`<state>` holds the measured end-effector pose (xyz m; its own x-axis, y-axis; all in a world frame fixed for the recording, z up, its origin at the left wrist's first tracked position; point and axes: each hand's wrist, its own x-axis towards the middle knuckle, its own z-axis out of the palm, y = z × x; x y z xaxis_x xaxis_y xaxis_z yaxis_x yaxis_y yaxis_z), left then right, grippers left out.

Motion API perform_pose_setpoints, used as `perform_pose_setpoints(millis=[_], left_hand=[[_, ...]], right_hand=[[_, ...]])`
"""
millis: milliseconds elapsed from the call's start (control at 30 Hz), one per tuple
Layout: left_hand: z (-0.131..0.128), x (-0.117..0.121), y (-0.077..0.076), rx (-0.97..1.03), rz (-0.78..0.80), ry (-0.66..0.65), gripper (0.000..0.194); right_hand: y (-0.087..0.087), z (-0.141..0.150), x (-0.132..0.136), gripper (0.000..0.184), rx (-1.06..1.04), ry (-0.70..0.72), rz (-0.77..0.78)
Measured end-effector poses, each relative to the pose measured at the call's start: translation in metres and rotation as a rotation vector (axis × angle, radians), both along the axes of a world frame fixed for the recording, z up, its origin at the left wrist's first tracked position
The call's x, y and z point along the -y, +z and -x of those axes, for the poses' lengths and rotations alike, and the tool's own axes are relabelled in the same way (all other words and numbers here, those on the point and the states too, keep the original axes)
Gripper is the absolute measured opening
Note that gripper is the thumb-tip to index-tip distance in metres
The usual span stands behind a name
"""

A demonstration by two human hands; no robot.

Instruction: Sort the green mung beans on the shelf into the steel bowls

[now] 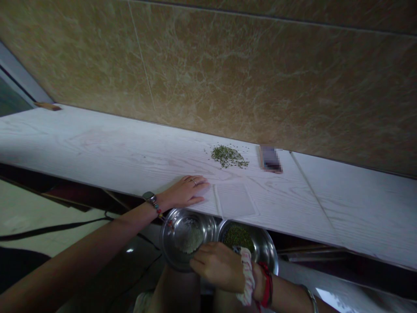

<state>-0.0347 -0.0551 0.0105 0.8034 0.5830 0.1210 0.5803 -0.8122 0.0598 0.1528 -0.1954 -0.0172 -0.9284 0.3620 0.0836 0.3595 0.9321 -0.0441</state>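
My left hand lies palm down with its fingers stretched out on the white wood-grain shelf, holding nothing. Just right of it is a clear flat plastic sheet or bag. Over the edge between two steel bowls, my right hand hangs with curled fingers; what they hold, if anything, is hidden. Pale white grains lie in the left steel bowl. Green beans, like mung beans, fill part of the right steel bowl. A loose spread of similar green beans sits farther back on the shelf.
A phone-like object, partly blurred out, lies by the tiled wall. The white shelf runs across the view, with dark open compartments under its front edge. A small brown piece rests at the far left corner. My knees are below the bowls.
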Motion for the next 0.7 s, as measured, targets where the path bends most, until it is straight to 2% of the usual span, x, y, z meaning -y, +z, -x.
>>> perform_pose_setpoints(millis=[167, 367, 533, 700], left_hand=[[0.001, 0.001, 0.000, 0.010, 0.003, 0.003, 0.044], [0.002, 0.000, 0.000, -0.018, -0.011, 0.004, 0.044], [0.000, 0.002, 0.003, -0.032, 0.012, 0.013, 0.044], [0.000, 0.004, 0.003, -0.015, 0.031, 0.034, 0.043]], right_hand=[[-0.001, 0.008, 0.004, 0.020, -0.044, 0.049, -0.049], [0.004, 0.008, 0.007, 0.021, -0.096, 0.022, -0.128], [-0.006, 0.010, 0.013, 0.021, -0.164, 0.045, -0.188], [-0.014, 0.013, 0.015, 0.021, -0.085, 0.054, -0.148]])
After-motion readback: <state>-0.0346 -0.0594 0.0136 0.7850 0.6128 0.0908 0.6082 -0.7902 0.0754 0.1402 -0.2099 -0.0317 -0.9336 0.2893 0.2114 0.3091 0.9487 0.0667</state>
